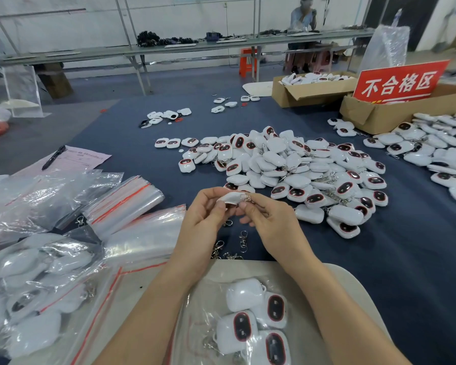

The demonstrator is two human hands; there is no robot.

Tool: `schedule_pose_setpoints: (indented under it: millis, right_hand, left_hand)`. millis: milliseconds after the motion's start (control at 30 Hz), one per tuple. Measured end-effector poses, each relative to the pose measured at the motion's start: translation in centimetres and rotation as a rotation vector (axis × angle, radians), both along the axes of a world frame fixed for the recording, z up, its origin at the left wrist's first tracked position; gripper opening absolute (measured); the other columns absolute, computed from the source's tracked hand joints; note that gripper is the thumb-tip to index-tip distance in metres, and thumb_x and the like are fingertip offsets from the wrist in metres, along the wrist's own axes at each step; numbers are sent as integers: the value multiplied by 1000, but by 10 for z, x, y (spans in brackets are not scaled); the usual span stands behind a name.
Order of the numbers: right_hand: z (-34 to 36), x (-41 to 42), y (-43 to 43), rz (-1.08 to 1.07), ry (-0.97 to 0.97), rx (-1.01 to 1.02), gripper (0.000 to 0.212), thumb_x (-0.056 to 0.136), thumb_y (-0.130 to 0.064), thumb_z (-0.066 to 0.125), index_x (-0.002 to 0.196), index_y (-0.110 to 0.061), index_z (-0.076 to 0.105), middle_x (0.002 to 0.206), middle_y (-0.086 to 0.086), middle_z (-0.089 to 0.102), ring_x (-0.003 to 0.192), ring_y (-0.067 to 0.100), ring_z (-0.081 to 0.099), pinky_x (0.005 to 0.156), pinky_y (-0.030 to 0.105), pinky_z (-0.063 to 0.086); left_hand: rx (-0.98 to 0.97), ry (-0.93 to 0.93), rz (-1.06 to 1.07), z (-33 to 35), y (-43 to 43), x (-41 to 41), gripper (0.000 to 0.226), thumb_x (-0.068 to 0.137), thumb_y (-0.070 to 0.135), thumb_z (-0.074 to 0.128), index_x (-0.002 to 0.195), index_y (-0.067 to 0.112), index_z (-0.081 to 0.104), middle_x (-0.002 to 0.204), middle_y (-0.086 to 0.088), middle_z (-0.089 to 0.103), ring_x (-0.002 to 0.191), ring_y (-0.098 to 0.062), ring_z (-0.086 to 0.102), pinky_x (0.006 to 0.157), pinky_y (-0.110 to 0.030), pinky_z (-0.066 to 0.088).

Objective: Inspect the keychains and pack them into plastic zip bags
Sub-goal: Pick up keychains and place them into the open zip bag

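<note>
Dark blue cloth (406, 259) covers the work table; nearest, a clear zip bag (195, 325) lies flat with several packed keychains (256, 317) inside; just beyond it, the left hand (203, 219) and right hand (271, 222) hold one white keychain (231, 198) between them, fingers curled and pinching its two ends; empty zip bags (127, 204) lie stacked at left; farther out sits a loose keychain pile (300, 167); at far right stands a cardboard box (379, 114) bearing a red sign (400, 81).

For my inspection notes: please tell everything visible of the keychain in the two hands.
The keychain is a small glossy white case, seemingly plastic, held above the blue table. The left hand pinches one end; the right hand pinches the other, by the metal clasp. Its dark face is mostly hidden.
</note>
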State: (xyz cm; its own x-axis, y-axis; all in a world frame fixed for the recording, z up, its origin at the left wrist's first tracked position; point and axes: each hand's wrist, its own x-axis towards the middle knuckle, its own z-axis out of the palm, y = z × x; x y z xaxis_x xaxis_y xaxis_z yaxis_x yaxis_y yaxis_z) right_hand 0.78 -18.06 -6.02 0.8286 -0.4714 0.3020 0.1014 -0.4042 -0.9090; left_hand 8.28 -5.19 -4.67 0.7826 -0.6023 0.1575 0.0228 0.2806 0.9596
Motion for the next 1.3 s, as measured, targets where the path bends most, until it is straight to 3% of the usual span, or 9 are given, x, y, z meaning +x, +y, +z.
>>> schedule_pose_setpoints:
  millis: [167, 267, 400, 533, 767, 933, 1033, 1133, 1300]
  right_hand:
    - [3, -3, 4, -63, -79, -13, 23, 99, -30, 62, 108, -49, 70, 88, -17, 72, 84, 5, 67, 79, 17, 51]
    - [3, -1, 3, -135, -86, -56, 24, 97, -33, 65, 118, -40, 71, 91, -5, 63, 82, 9, 61, 77, 20, 50]
    - [4, 0, 4, -102, -109, -25, 24, 101, -27, 59, 122, -28, 70, 98, -9, 57, 84, -5, 62, 75, 8, 44]
    - [2, 0, 3, -27, -49, -52, 30, 104, -30, 51, 131, -35, 64, 101, -11, 56, 90, 3, 62, 81, 23, 52]
    - [-1, -1, 5, -6, -11, -191, 36, 105, -35, 48, 139, -32, 59, 101, -19, 51, 96, -1, 56, 84, 13, 44]
    - [3, -7, 9, 2, -1, -218, 37, 103, -42, 50, 139, -36, 56, 109, -18, 55, 99, 6, 61, 84, 25, 51]
    - [10, -15, 12, -38, -34, -181, 36, 103, -40, 51, 139, -34, 55, 110, -20, 57, 96, 1, 59, 82, 16, 47]
    - [19, -25, 23, -36, -66, -192, 26, 104, -25, 53, 126, -30, 66, 102, -21, 61, 85, -1, 57, 76, 12, 42]
    - [41, -32, 66, 328, 188, -505, 34, 99, -9, 49, 117, -27, 71, 117, -6, 65, 107, 11, 59, 96, 36, 47]
  left_hand:
    - [223, -195, 65, -2, 0, -2, 28, 107, 12, 46, 119, 28, 66, 107, 10, 74, 98, -9, 67, 87, -21, 53]
    - [206, -153, 47, 0, -1, -3, 26, 105, 12, 48, 119, 23, 67, 105, 4, 75, 98, -14, 69, 86, -21, 55]
    - [117, -70, -4, 3, -1, -6, 28, 104, 7, 48, 122, 21, 65, 94, -4, 75, 95, -19, 73, 86, -25, 58]
    - [60, 0, -14, 4, -3, -8, 27, 105, 12, 48, 124, 23, 64, 93, -6, 76, 88, -26, 75, 80, -31, 61]
    - [99, -17, 3, 3, 0, -6, 19, 103, 28, 55, 118, 18, 61, 96, -9, 76, 84, -30, 76, 75, -34, 63]
    - [73, 28, 38, 7, 4, -7, 12, 103, 21, 55, 111, 12, 60, 95, -9, 77, 84, -25, 76, 68, -28, 61]
    - [129, -29, 199, 14, 17, -6, 8, 100, 24, 60, 103, 18, 64, 85, 3, 77, 73, -8, 71, 61, -19, 56]
    - [163, -20, 273, 25, 45, -5, 6, 97, 27, 65, 96, 22, 68, 82, 7, 74, 69, -6, 65, 63, -20, 54]
    - [309, -77, 331, 34, 113, -16, 9, 97, 15, 64, 95, 16, 73, 88, 0, 77, 75, -10, 71, 65, -23, 57]
